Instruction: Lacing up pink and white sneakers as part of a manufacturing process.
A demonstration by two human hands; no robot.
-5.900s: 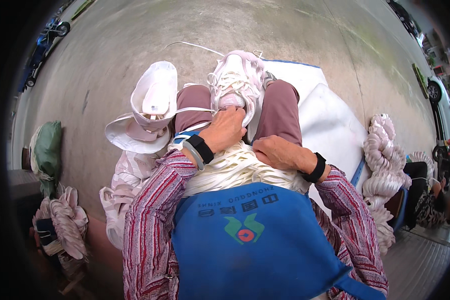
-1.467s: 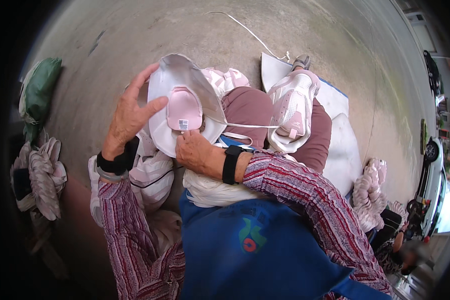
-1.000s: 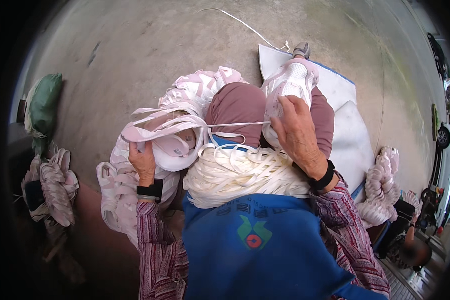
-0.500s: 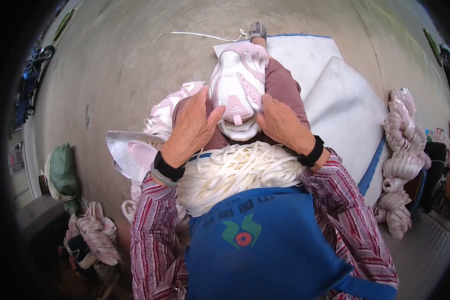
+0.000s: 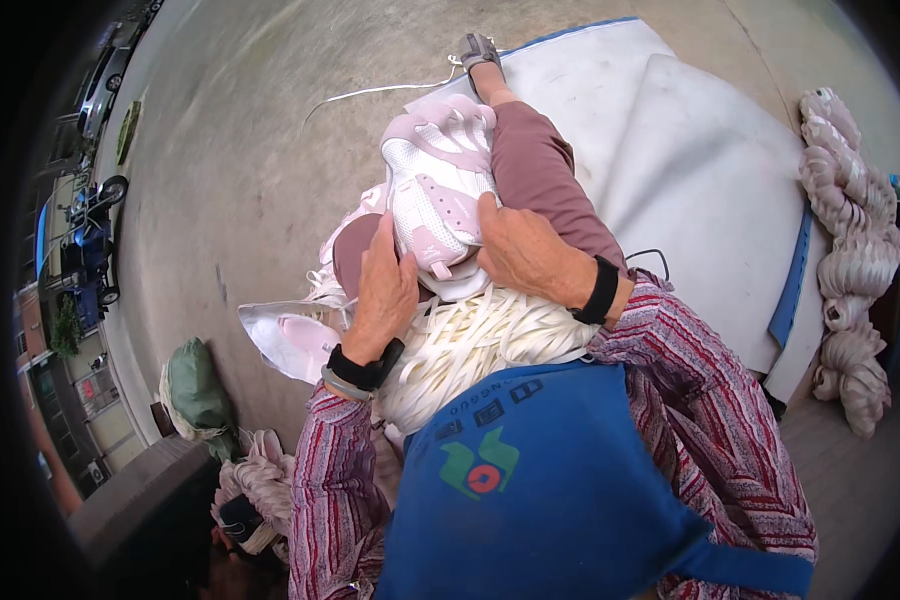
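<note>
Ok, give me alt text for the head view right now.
Bare left hand and right hand rest at opposite sides of a pink-and-white shoe upper. Cream laces lie heaped between it and a blue apron; a white sheet spreads to the right.

Pink-white shoe uppers (image 5: 437, 180) beside pale laces (image 5: 485, 335)

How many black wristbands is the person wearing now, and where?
2: one black wristband on the wrist of the left hand, beside a grey bracelet; another black wristband on the wrist of the right hand. Any under the striped sleeves would be hidden.
</note>
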